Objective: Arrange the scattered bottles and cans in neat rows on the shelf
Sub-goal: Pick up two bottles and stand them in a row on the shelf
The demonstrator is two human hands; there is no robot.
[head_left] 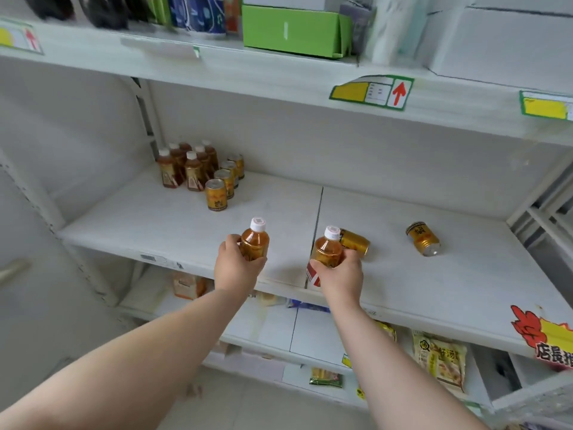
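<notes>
fingers [228, 240] of left hand [237, 268] gripping bottle [255, 243], right hand [339, 276] gripping second bottle [328, 251]

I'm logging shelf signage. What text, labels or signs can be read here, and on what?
"店長推", cut off by the frame edge: red-and-yellow promo sticker on the shelf edge.
Red up arrow, no words: price tag.
Bottle labels, can print, snack packet: too blurred to read.
</notes>
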